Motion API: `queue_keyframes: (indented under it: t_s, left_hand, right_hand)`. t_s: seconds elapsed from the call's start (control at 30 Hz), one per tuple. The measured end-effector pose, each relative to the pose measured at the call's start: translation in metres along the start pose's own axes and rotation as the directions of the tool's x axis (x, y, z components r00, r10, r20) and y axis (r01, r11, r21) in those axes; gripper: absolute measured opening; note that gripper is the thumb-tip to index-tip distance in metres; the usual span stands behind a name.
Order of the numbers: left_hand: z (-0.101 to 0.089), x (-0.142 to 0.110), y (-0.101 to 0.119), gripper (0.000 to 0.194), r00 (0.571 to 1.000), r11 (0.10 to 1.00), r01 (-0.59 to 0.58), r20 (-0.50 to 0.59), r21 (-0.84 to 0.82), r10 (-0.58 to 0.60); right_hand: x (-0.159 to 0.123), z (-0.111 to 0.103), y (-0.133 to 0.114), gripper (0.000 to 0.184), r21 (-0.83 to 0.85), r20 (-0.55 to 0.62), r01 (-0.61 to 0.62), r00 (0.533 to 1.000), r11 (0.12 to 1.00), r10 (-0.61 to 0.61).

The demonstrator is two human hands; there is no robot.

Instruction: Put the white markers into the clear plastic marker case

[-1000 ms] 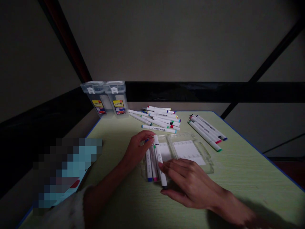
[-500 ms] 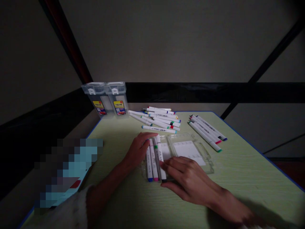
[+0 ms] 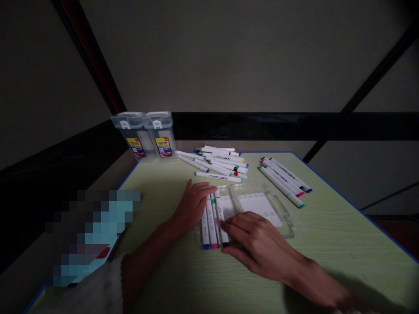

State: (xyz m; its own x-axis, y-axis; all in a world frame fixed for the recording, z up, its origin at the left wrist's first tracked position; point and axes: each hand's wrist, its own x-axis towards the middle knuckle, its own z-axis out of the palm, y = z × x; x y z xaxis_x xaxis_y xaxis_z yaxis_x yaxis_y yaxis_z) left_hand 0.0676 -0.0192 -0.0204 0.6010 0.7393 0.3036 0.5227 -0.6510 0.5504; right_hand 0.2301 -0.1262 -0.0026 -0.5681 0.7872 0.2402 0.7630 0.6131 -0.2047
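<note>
A clear plastic marker case (image 3: 288,226) lies unfolded on the table with white inserts in it. White markers with blue, pink and black ends lie side by side in its left half, along with one banded in green. My left hand (image 3: 193,205) rests across the far ends of these markers, fingers stretched out and thumb apart. At the near part of the black-ended marker (image 3: 221,218) my right hand (image 3: 255,235) is closed, fingertips on its barrel and thumb by its black end. The hand partly covers the case's middle.
Behind the case lies a loose pile of white markers (image 3: 219,163). Several more markers (image 3: 283,176) lie to the right. Two lidded clear marker boxes (image 3: 149,139) stand at the back left. A blurred light-blue item (image 3: 104,235) lies at the left edge. Walls border the table.
My left hand has shifted slightly, its fingers now spread and flatter over the marker tops. My right hand stays at the black-ended marker, which sits a little lower in the case.
</note>
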Motion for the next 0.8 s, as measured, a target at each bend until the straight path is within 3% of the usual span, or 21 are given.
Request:
queue_keyframes:
  t_s: [0.23, 0.8]
  left_hand:
    - [0.0012, -0.001, -0.0023, 0.042, 0.999, 0.998, -0.017, 0.032, 0.058, 0.016]
    - [0.0021, -0.0021, -0.0069, 0.042, 0.997, 0.998, -0.057, 0.054, 0.013, 0.056]
  right_hand:
    - [0.0, -0.0016, -0.0014, 0.035, 0.024, 0.015, -0.023, 1.0, 0.999, 0.023]
    - [-0.0003, -0.0031, 0.0006, 0.035, 0.106, -0.004, -0.069, 0.998, 0.992, 0.07]
